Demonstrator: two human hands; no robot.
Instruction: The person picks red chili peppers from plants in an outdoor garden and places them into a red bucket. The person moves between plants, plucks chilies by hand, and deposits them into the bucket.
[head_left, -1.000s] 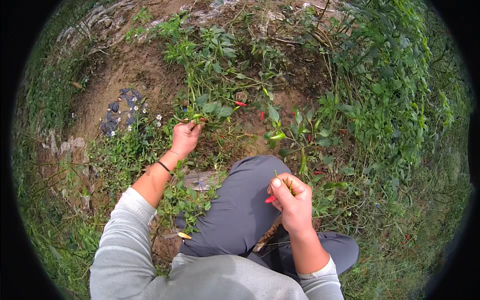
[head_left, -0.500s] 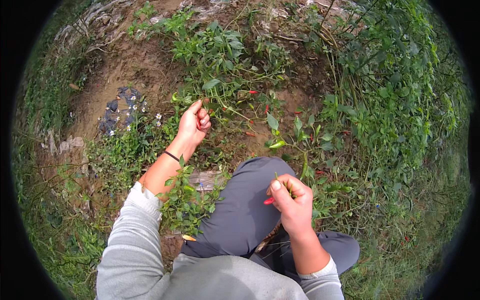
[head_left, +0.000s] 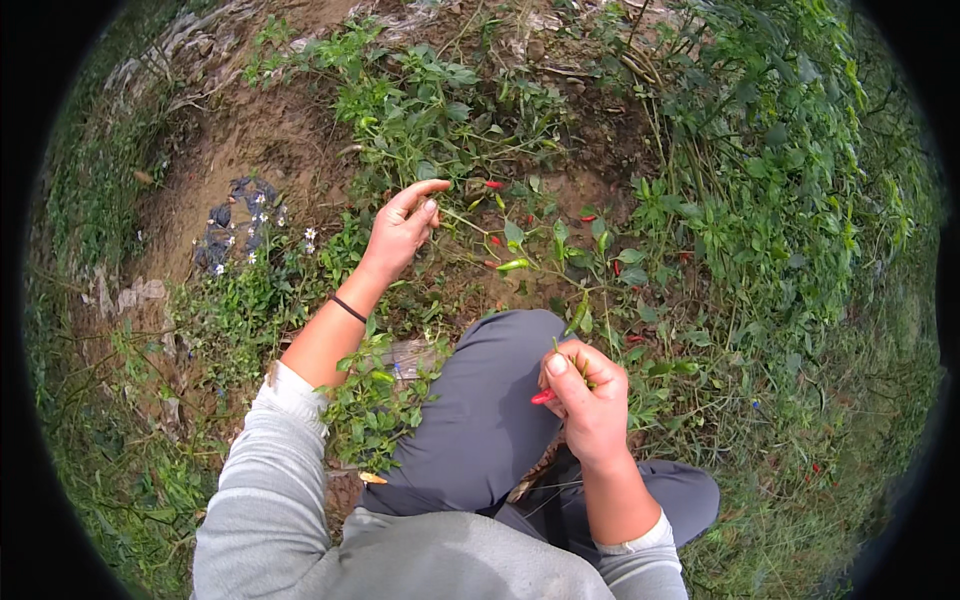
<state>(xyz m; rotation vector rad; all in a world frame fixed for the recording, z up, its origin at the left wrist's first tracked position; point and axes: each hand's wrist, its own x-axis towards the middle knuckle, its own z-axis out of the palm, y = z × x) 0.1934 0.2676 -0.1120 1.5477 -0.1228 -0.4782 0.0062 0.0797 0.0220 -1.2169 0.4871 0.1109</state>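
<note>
My left hand [head_left: 410, 222] is at a chili plant's thin stem [head_left: 464, 219], index finger stretched out and other fingers curled; what they hold is hidden. Red [head_left: 494, 184] and green chilies [head_left: 513, 264] hang on the branches to its right. Above my bent, grey-trousered knee [head_left: 510, 340], my right hand [head_left: 585, 400] is closed around several chilies, a red one [head_left: 543, 397] poking out below the thumb and green stalks above it.
Dense green plants [head_left: 770, 180] fill the right side. Torn dark plastic [head_left: 225, 225] and white flowers [head_left: 310, 240] lie at the left. Brown soil [head_left: 230, 130] shows between the plants, with leafy growth [head_left: 380, 420] beside my left forearm.
My left hand has moved forward and to the right, and its index finger has straightened; red seen in its fingers earlier is now hidden. My right hand has barely moved.
</note>
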